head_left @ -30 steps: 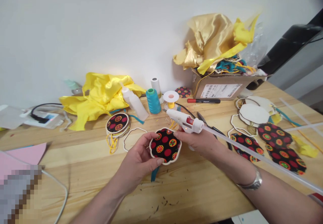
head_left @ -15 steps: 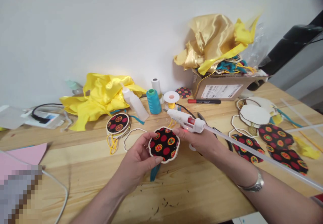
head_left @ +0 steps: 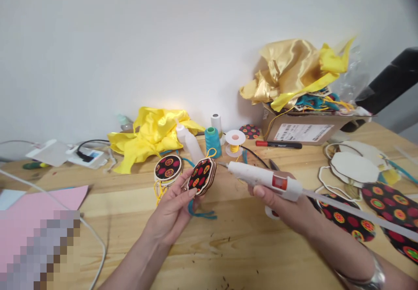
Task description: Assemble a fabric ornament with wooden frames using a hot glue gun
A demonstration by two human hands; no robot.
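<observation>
My left hand (head_left: 178, 205) grips a scalloped ornament (head_left: 200, 176), thumb on its front. It has a black patterned fabric face, a pale layered rim, a yellow loop on top and a blue-green tassel (head_left: 202, 214) below. The ornament is turned so that its layered edge faces right. My right hand (head_left: 281, 205) is wrapped round a white hot glue gun (head_left: 264, 177) with a long clear glue stick (head_left: 355, 214) running out of its back. The nozzle points left, close to the ornament's edge; whether they touch I cannot tell. A round fabric-faced ornament (head_left: 168, 168) lies behind my left hand.
Behind stand a white squeeze bottle (head_left: 190, 144), a blue thread cone (head_left: 212, 143) and a spool (head_left: 235, 142). Yellow satin (head_left: 146, 137) lies at the wall. A cardboard box (head_left: 303, 129) holds fabric. Fabric cutouts (head_left: 346, 216) lie right, pink paper (head_left: 48, 207) left.
My left hand has tilted the ornament from face-on to edge-right and lifted it a little. The glue gun has moved right and nearer to me, its nozzle now beside the rim. The view has shifted.
</observation>
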